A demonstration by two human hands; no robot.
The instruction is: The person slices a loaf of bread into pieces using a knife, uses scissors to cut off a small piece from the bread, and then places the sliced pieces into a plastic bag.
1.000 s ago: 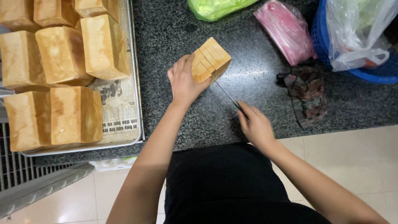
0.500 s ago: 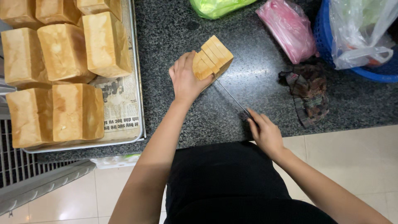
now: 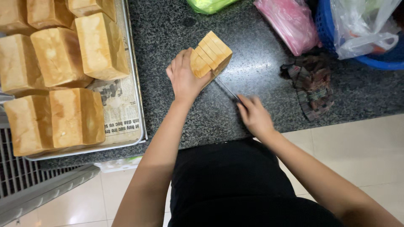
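Observation:
A golden loaf of bread (image 3: 212,52), cut into several slices, lies on the dark speckled counter (image 3: 168,105). My left hand (image 3: 183,77) presses on the loaf's near end and holds it in place. My right hand (image 3: 253,114) grips the handle of a long knife (image 3: 226,88), whose blade runs up to the loaf's near side beside my left hand. The handle is hidden inside my fist.
A metal tray (image 3: 136,101) lined with newspaper holds several whole loaves (image 3: 75,54) at the left. A pink bag (image 3: 290,25), a green bag (image 3: 208,4), a blue basket (image 3: 378,54) with a plastic bag, and a dark cloth (image 3: 311,84) lie at the right and back.
My right hand has slid the knife back and forth along the loaf, first toward me, now slightly up toward the bread. My left hand stays on the loaf.

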